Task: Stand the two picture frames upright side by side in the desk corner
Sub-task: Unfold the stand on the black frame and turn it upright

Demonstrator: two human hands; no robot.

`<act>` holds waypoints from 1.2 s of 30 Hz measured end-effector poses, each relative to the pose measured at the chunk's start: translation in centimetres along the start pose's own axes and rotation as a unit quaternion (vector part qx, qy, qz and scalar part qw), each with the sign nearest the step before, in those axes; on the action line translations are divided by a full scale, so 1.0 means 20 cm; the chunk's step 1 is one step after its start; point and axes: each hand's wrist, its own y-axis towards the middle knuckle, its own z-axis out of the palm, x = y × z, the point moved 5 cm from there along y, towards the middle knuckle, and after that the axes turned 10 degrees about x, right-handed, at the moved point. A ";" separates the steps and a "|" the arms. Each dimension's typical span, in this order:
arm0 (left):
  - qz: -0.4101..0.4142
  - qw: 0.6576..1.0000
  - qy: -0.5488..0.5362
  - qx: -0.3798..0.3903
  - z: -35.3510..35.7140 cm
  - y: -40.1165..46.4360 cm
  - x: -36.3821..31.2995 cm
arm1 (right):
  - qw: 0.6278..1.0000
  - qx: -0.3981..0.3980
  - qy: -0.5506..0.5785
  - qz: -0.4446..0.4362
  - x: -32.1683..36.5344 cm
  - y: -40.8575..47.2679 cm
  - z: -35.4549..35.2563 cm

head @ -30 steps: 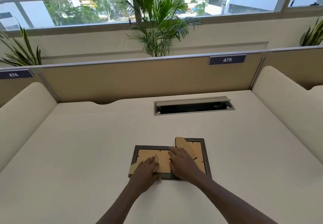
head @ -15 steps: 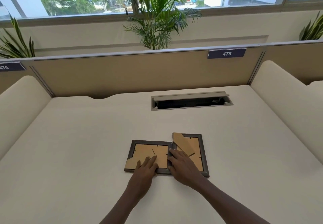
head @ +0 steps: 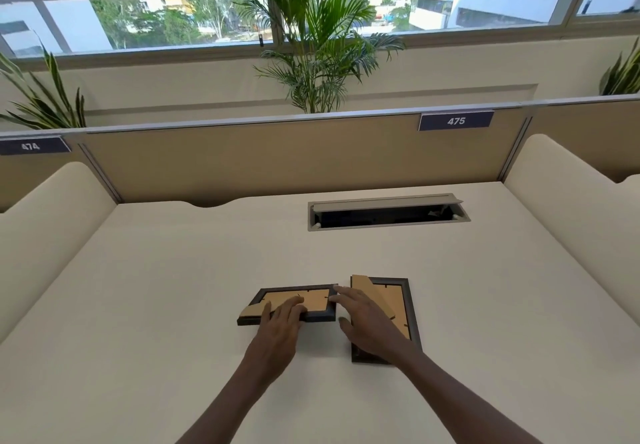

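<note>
I see both dark-rimmed picture frames with brown cardboard backs, the left frame (head: 294, 305) and the right frame (head: 391, 308), face down mid-table (head: 173, 270), far from any corner. My left hand (head: 280, 322) and right hand (head: 363, 319) lie open, flat on them, probably to reach the cardboard stands.

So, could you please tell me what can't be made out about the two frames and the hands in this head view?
- Left frame: lies back-up, so its picture side is hidden; the left hand covers its near edge.
- Right frame: also back-up; the right hand hides much of its backing.
- Whether either hand is gripping or only resting on top: cannot tell.
- Cable hatch: inside too dark.
</note>
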 end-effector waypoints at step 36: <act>-0.048 0.982 -0.072 -0.166 -0.37 0.13 0.02 | 0.920 -0.276 -0.264 -0.089 0.40 0.07 -0.34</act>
